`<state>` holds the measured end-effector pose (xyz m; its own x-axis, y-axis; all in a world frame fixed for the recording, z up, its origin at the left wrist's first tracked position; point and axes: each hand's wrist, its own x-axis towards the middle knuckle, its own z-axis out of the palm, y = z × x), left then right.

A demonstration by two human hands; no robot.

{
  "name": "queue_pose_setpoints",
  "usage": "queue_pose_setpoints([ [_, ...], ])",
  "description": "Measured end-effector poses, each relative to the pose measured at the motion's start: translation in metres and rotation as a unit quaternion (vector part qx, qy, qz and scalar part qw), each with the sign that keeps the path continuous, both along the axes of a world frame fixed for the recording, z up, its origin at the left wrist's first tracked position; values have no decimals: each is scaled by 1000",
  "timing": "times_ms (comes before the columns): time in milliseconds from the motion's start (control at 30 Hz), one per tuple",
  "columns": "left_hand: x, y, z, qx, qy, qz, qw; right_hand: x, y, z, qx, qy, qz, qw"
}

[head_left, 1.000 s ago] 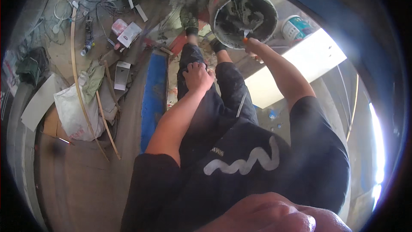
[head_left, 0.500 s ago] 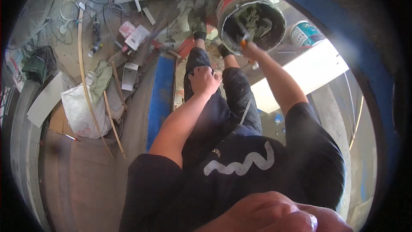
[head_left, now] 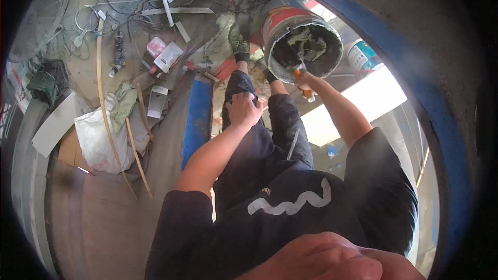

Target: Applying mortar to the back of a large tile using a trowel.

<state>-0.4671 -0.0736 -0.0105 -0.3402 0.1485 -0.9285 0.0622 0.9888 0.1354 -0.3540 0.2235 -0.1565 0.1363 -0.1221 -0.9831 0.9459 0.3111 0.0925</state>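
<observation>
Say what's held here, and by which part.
The right hand grips a silvery metal tool by its orange handle; the left hand holds nothing visible, resting on a dark trouser leg.

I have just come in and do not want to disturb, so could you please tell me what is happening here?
A person's right hand grips an orange-handled tool, with its far end inside a bucket that holds some grey paste. The left hand holds nothing and rests on the left leg. A white board is to the right of the legs, and a white bag lies off to the left.
</observation>
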Motion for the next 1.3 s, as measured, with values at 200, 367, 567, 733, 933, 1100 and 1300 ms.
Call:
queue_pose_setpoints([
  [200, -59, -21, -94, 19, -47, 128, 990, -45, 36, 35, -60, -125, -35, 990],
  [367, -125, 2, -255, 22, 100, 88, 991, -56, 11, -4, -17, 0, 67, 998],
  [567, -194, 99, -374, 100, 238, -50, 965, -70, 6, -12, -52, 118, 136, 982],
  [733, -201, 108, -411, 76, 176, -57, 980, -66, 8, -8, -15, 69, 43, 997],
  [933, -197, 72, -329, 244, -279, 601, 708, -43, 10, -14, 24, 170, 167, 971],
  [1100, -289, 146, -278, 331, -224, 720, 567, -45, 7, -24, 10, 241, 308, 920],
  [1300, -286, 109, -347, 137, -36, 575, 806, -52, -15, -21, 69, 233, 401, 883],
])
